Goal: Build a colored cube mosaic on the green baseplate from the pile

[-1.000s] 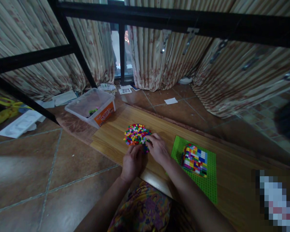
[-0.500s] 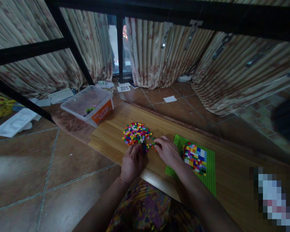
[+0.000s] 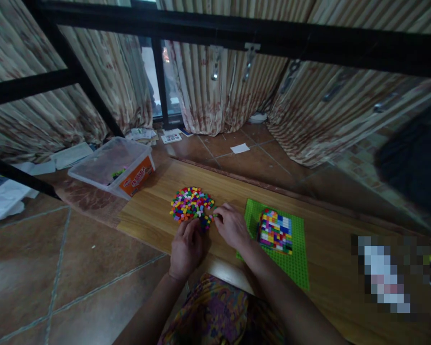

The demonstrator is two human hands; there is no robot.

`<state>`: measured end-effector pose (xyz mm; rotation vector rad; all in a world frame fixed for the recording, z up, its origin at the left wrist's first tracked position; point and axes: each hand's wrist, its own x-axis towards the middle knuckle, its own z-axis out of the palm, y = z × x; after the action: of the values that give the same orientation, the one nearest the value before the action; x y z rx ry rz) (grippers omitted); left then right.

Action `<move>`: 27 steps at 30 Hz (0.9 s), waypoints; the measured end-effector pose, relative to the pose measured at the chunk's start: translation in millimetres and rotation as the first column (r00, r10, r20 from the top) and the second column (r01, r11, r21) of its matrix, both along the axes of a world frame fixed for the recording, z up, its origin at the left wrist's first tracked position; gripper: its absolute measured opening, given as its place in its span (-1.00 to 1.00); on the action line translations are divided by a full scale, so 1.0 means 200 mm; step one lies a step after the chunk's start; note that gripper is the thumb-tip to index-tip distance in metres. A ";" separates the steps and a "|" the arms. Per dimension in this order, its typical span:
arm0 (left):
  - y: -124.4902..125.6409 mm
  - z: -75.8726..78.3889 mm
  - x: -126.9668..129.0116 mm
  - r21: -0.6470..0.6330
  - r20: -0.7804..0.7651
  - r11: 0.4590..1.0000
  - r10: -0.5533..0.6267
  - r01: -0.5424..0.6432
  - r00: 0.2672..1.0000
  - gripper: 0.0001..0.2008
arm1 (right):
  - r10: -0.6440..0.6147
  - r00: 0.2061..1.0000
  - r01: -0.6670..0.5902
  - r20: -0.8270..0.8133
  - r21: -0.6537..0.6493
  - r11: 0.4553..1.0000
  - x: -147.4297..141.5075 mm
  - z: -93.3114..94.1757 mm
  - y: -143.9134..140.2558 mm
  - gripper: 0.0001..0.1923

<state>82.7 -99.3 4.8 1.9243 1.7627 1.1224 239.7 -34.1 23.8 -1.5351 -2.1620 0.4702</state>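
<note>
A heap of small, many-coloured toy bricks [image 3: 191, 203] lies on the wooden table. My left hand [image 3: 186, 249] rests at the heap's near edge, fingers curled together; whatever they hold is hidden. On the heap's right side, my right hand [image 3: 232, 226] pinches with thumb and forefinger, and a tiny greenish brick shows at the fingertips. Beyond my right wrist lies a green studded baseplate [image 3: 297, 268], partly covered by my forearm. Bricks of many colours are packed side by side on it in a block [image 3: 276, 231], with white and blue toward its upper right.
A clear plastic box [image 3: 109, 165] with an orange label stands at the table's far left end, a few pieces inside. The wooden table [image 3: 330, 239] stretches rightward, with a blurred-out object [image 3: 384, 273] on it. Papers [image 3: 240, 148] lie on the tiled floor before the curtains.
The view has swung rightward, so things appear further left. My right hand has come closer to the heap, and the stray bricks between my hands now sit nearer to it.
</note>
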 end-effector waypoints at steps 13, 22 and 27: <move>0.02 -0.01 -0.02 0.042 -0.126 0.999 0.025 -0.020 0.992 -0.74 | -0.327 0.884 0.364 -0.333 0.052 0.930 0.54 0.25 -0.23 -0.79; 0.03 0.00 0.00 0.083 -0.198 0.996 0.051 -0.035 0.979 -0.75 | -0.349 0.927 0.359 -0.140 0.050 0.932 0.85 0.10 -0.10 -0.78; 0.03 0.00 -0.01 0.083 -0.222 0.996 0.054 -0.036 0.974 -0.75 | -0.319 0.945 0.324 -0.067 0.080 0.943 0.81 0.09 -0.09 -0.78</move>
<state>81.6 -93.2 3.9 2.1410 1.9117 1.0381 402.3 -51.9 42.7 -1.7602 -1.8176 0.2956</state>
